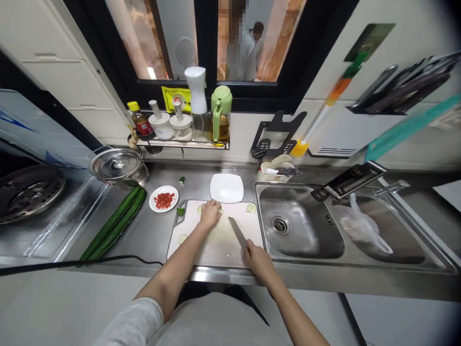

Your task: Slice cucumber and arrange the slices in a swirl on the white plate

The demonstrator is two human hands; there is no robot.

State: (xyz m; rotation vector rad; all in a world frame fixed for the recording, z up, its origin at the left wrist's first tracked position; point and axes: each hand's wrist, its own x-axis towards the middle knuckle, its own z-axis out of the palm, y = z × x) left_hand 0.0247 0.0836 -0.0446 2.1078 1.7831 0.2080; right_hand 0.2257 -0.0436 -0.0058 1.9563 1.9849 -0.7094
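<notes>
My right hand grips the handle of a kitchen knife, its blade pointing up and left over the white cutting board. On the board's upper part, my left hand is closed over pale cucumber slices, which are mostly hidden under the fingers; one slice shows at the fingertips. More cucumber slices lie in the board's upper right corner, and a single slice lies at the left. A green cucumber end rests by the board's handle.
Behind the board stands a white square plate. To the left are a small plate of chopped red pieces, two whole cucumbers and a lidded steel pot. A double sink adjoins on the right; a black cable crosses the counter.
</notes>
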